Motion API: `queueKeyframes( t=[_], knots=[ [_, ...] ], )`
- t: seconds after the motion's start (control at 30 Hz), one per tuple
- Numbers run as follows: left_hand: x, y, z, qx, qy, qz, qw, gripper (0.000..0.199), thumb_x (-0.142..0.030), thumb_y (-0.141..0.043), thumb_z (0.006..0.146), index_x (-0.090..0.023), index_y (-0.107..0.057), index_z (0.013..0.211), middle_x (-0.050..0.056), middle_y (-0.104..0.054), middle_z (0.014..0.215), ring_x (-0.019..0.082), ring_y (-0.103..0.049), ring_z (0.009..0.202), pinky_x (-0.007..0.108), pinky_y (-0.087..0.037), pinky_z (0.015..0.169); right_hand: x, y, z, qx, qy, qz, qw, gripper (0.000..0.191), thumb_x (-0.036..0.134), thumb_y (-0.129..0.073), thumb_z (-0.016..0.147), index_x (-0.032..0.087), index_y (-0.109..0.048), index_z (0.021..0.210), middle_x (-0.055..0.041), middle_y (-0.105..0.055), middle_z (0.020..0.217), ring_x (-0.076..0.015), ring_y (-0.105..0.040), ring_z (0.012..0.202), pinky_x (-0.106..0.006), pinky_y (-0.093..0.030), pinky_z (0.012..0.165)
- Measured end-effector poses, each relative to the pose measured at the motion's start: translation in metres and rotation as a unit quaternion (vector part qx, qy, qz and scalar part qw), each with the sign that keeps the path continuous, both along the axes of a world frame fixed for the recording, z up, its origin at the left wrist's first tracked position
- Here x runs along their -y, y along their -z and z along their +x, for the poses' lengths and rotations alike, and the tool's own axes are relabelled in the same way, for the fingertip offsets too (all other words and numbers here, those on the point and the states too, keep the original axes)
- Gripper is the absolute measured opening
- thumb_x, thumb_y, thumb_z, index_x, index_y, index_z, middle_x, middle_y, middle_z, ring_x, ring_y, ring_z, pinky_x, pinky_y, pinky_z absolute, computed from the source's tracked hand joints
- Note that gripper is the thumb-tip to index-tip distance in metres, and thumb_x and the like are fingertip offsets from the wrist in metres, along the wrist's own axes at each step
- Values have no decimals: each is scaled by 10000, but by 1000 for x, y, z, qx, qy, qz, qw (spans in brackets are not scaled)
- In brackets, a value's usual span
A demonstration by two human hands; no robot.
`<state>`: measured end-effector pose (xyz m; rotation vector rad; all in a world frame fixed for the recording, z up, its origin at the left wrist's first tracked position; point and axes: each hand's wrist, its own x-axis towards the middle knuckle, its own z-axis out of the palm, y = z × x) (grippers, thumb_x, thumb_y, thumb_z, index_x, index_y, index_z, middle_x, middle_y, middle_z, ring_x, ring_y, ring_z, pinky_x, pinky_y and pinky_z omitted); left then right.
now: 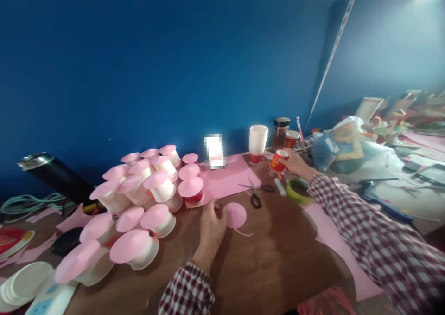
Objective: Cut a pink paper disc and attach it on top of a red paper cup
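Note:
My left hand [211,227] is closed at the table's middle, its thumb and fingers on the left edge of a pink paper disc [237,215]. A thin strip of pink paper lies beside the disc. Over to the right, my right hand [295,163] grips a red paper cup [277,163] with a white rim. Black-handled scissors [256,198] lie spread between the hands, partly over a pink paper sheet [225,181]. Near the cup are a small white stick-shaped piece [280,187] and a roll of green tape [298,190].
Several upturned cups topped with pink paper discs [134,246] fill the left side. A stack of white cups [258,141] and a dark-lidded jar [281,131] stand at the back. Further left are a black flask [52,176] and a power strip [52,296]. Plastic bags [358,143] crowd the right.

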<state>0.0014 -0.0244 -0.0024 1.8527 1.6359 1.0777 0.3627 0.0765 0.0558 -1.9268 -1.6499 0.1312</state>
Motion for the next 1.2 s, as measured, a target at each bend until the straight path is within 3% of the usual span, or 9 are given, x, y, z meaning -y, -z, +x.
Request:
queueKeyframes(
  t=[0.2, 0.33, 0.53, 0.67, 0.8, 0.9, 1.03, 1.2],
  knots=[
    [-1, 2, 0, 9, -1, 6, 1000, 423, -411, -550, 843, -108, -591, 1134, 134, -662, 965, 253, -635, 893, 410, -510, 825, 21, -9, 2, -119, -48, 31, 991, 483, 300, -423, 913, 170, -410, 1377, -131, -659, 1187, -238, -657, 1031, -356, -563, 803],
    [0, -1, 1, 11, -2, 0, 1000, 396, -404, -551, 841, -116, -605, 1109, 129, -661, 967, 242, -632, 881, 393, -510, 811, 33, -13, 4, -136, -51, 22, 989, 489, 332, -442, 910, 153, -423, 1364, -141, -638, 1240, -223, -657, 1050, -311, -561, 808],
    [3, -1, 1, -1, 0, -3, 1000, 398, -387, -545, 846, -106, -598, 1122, 133, -659, 977, 236, -635, 879, 384, -510, 806, 22, -18, 2, -32, 17, 14, 999, 527, 283, -648, 767, 67, -547, 1237, -213, -651, 1161, -320, -630, 1047, -449, -495, 899],
    [4, 1, 2, -5, 1, 0, 1000, 375, -380, -541, 851, -125, -595, 1120, 115, -658, 963, 228, -636, 877, 370, -511, 796, 5, -42, -19, 24, 33, 67, 997, 470, 319, -527, 871, 91, -535, 1282, -223, -550, 1312, -351, -510, 1213, -493, -401, 1003],
    [5, 2, 3, -12, -1, 8, 1000, 358, -363, -539, 859, -125, -586, 1122, 117, -663, 957, 233, -640, 883, 372, -506, 813, -21, -75, -51, 168, -55, 117, 977, 440, 277, -374, 959, 127, -485, 1357, -166, -500, 1395, -296, -441, 1286, -444, -367, 1050],
    [6, 1, 3, -13, 2, 6, 1000, 344, -335, -544, 861, -123, -577, 1131, 121, -667, 962, 240, -642, 884, 380, -506, 814, -45, -92, -64, 258, -121, 52, 957, 367, 181, -397, 936, 116, -588, 1243, -161, -622, 1235, -268, -563, 1143, -393, -438, 958],
    [7, -2, 3, -18, 2, 12, 1000, 318, -319, -556, 859, -135, -579, 1116, 129, -668, 994, 251, -642, 911, 392, -501, 828, -70, -105, -62, 284, -126, -21, 950, 199, 115, -504, 876, 108, -701, 900, -131, -701, 836, -252, -653, 857, -355, -471, 795],
    [8, -2, 3, -25, 7, 6, 1000, 313, -331, -560, 858, -137, -579, 1103, 125, -664, 989, 251, -639, 901, 386, -494, 819, -77, -120, -56, 294, -125, -44, 947, 216, 212, -549, 900, 114, -684, 763, -103, -687, 818, -214, -638, 822, -315, -427, 751]
  ],
)
